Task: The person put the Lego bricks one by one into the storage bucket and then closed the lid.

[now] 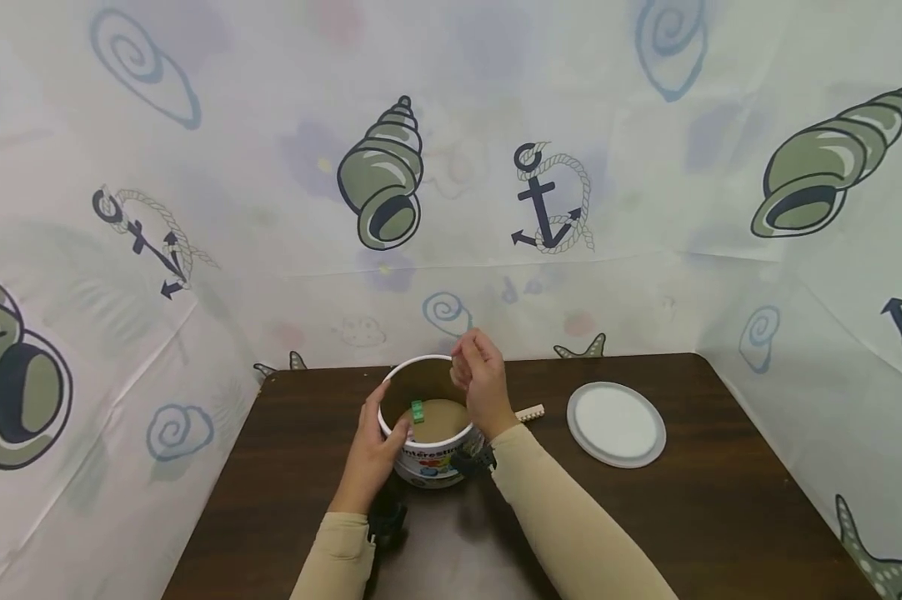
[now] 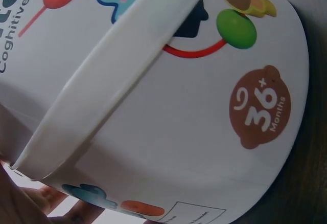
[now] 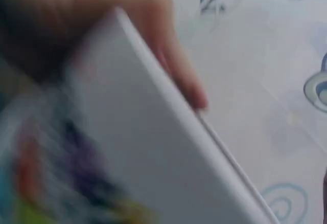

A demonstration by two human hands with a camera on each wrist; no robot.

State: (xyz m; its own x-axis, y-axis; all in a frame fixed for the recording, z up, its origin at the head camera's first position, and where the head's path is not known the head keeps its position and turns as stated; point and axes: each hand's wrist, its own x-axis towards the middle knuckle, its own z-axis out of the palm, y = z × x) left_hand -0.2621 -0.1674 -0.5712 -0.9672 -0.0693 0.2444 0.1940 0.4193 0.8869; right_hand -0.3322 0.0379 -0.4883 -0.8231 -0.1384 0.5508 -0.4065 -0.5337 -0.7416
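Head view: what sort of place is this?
Probably a makeshift recording booth: shell-and-anchor-printed sheeting rises behind and beside a dark table, and a black device sits at the person's left wrist.

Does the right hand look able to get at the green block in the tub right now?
Likely yes: the right hand is at the mouth of the open tub, and nothing seems to cover the green block. The left hand grips the opposite side, apparently leaving the way free.

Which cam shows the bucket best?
Head: it frames nearly the whole bucket, open top and part of the inside included. Left wrist gets only a close-up of its printed side, with the "36+ Months" badge; right wrist, just a blurred part of its side.
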